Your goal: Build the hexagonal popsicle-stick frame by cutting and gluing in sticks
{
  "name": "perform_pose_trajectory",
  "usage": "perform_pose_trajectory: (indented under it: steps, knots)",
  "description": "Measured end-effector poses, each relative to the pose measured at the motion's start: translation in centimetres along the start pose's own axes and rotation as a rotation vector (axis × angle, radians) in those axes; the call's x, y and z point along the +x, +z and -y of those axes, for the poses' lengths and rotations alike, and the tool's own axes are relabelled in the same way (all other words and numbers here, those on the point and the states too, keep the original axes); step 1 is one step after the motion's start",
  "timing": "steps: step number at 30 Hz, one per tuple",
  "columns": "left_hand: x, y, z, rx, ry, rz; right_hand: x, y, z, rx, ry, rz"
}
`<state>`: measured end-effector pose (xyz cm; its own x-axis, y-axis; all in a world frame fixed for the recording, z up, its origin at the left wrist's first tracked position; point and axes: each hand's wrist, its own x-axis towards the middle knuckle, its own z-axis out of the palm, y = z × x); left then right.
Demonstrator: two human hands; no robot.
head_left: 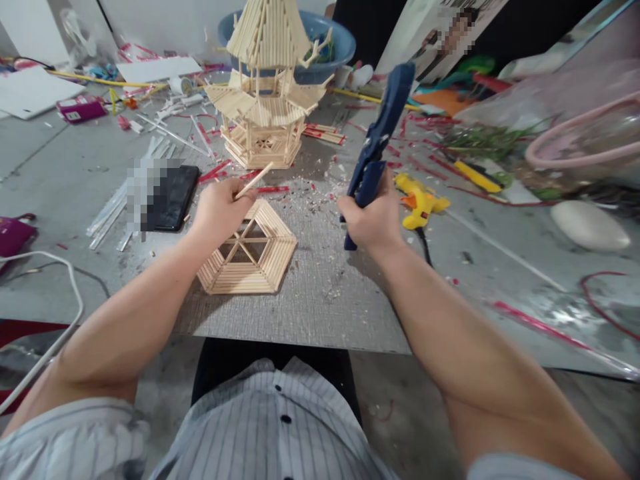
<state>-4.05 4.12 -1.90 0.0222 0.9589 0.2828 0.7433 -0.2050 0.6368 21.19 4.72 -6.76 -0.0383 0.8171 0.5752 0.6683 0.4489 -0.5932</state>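
Left hand (223,210) pinching one thin pale wooden stick (256,180) over one flat hexagonal wooden-stick frame (240,277), on grey table (325,307). Right hand (374,217) wrapped around one dark-blue hand tool (373,143). Beyond: one tiered wooden-stick pagoda (265,110). Beside right hand: one yellow glue gun (419,200). Purple box (87,110): label unreadable.

No text, brand or number can be read: the purple packet (93,109) on the left of the tabletop (320,300) bears a small white label (73,115) too blurred to make out, and the yellow glue gun (419,199) on the right carries a small red-and-dark mark that is equally illegible. Dark marks, possibly lettering, sit at the top edge of the poster (407,50), cut off by the frame, while pixelation hides part of the black smartphone (181,200) and anything shown there.
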Motion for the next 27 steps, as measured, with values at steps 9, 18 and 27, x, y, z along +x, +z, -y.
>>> perform_pose_trajectory:
  steps: [9,18,27]
  knots:
    - [-0.3,-1.5,0.1,0.692,-0.035,0.26,0.2,-0.1,1.3,0.111,0.215,0.017]
    - [-0.6,-0.7,-0.1,0.706,0.077,0.452,0.4,-0.5,1.8,0.338,0.329,0.124]
    - [-0.8,0.2,0.3,0.582,0.185,0.485,0.8,-0.8,1.5,0.658,0.465,0.148]
